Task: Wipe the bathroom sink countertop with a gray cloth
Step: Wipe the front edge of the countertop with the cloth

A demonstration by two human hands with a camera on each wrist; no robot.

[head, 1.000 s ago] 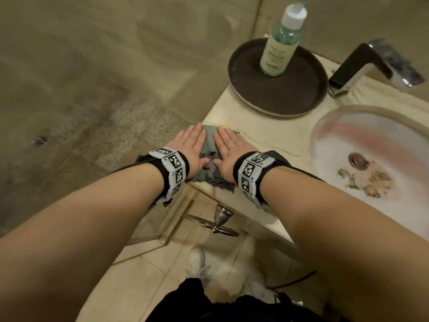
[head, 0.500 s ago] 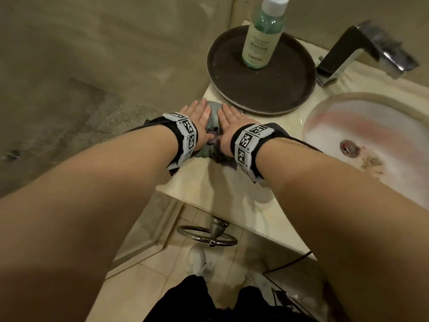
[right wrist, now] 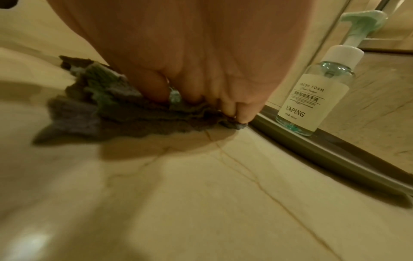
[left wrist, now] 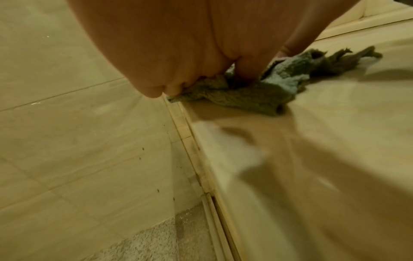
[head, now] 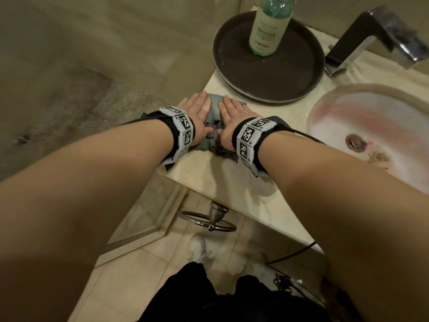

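A crumpled gray cloth (head: 214, 110) lies on the beige marble countertop (head: 234, 182), near its left edge and just in front of a dark round tray. My left hand (head: 196, 110) and right hand (head: 231, 112) lie side by side on the cloth, fingers straight, pressing it flat onto the stone. From the left wrist, the cloth (left wrist: 257, 93) bunches under my left hand (left wrist: 174, 70) right at the wall joint. In the right wrist view the cloth (right wrist: 107, 113) spreads out under my right hand (right wrist: 201, 74), whose fingertips (right wrist: 242, 113) come close to the tray's rim.
The dark round tray (head: 278, 77) holds a green foam-soap pump bottle (head: 267, 31) behind the cloth. A chrome faucet (head: 371, 40) and the white basin (head: 325, 105) with debris near its drain are to the right. A tiled wall (head: 92, 54) borders the counter on the left.
Both hands have pushed the cloth away from the counter's front edge toward the tray, then stayed about where they were half a second ago.
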